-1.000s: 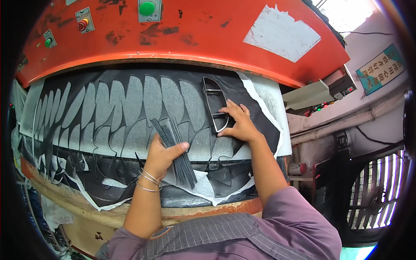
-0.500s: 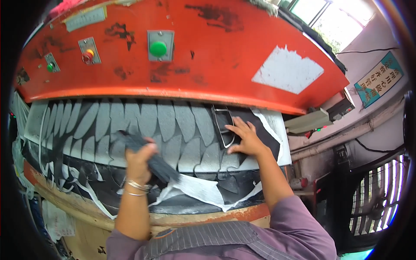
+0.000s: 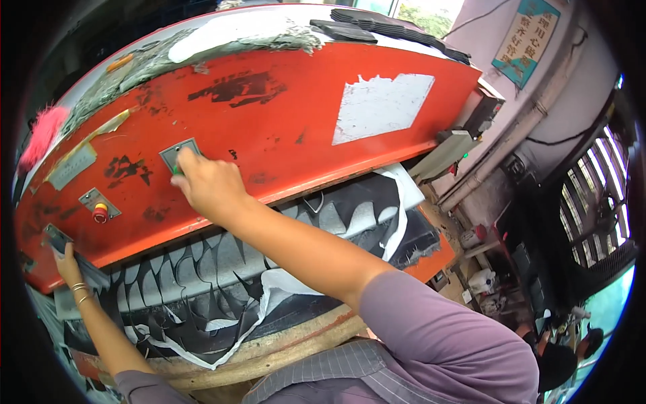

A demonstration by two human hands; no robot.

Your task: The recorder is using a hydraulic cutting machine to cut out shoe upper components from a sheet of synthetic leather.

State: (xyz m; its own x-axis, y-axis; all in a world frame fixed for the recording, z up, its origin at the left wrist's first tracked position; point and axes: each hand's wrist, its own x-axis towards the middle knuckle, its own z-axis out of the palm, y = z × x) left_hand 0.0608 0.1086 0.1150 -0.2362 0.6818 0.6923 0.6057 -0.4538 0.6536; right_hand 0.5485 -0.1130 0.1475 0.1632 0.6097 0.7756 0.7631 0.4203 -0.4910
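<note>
At the left end of the orange beam (image 3: 289, 149), the left hand (image 3: 68, 266) closes around a bundle of dark strips (image 3: 93, 272), with its fingertips by a small plate (image 3: 59, 237); blurred, the strips slant out past the hand's right side, over the bed (image 3: 282, 355) near its left edge. 2 metal bracelets (image 3: 80, 289) ring the wrist. A round red button (image 3: 100, 213) juts out between the hands. The beam's lip overhangs the bed's back edge, leaving a low slot. The right hand (image 3: 214, 188) curls its fingers at the green button (image 3: 177, 169); how far it is closed, I cannot tell. Farther right, the thin-rimmed die (image 3: 314, 210) lies near the back edge, partly hidden by the lip, well apart from both hands. It rests on a black sheet (image 3: 360, 193) with grey, leaf-shaped cutouts; ragged white cloth (image 3: 289, 281) trails toward the rounded wooden front edge.
</note>
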